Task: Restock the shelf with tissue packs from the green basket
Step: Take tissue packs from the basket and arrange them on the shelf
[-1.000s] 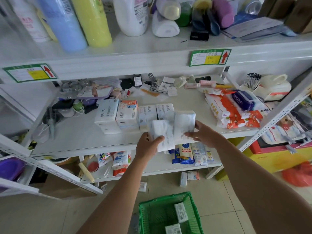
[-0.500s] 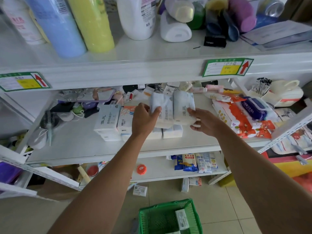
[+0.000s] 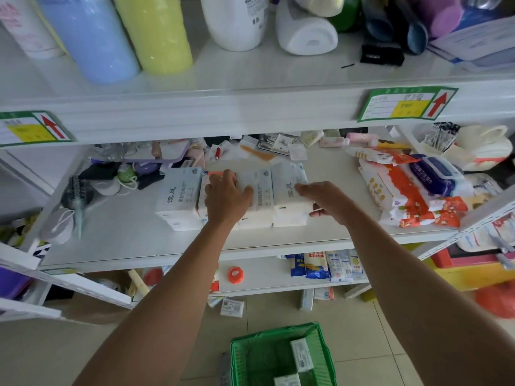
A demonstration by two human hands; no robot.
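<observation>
Two white tissue packs lie on top of a row of tissue packs on the middle shelf. My left hand rests palm-down with spread fingers on the left tissue pack. My right hand grips the right tissue pack, thumb on top and fingers at its right end. On the floor at the bottom stands the green basket, with two more small tissue packs inside it.
Orange-and-white wipe packs and a blue wipes pack lie right of the row. A hairbrush and small clutter sit at the left and back. Tall bottles stand on the upper shelf. Below, the lower shelf holds an orange lid.
Both hands carried the two tissue packs from the shelf's front edge inward and set them down on the row of packs. The view has moved closer to the shelf.
</observation>
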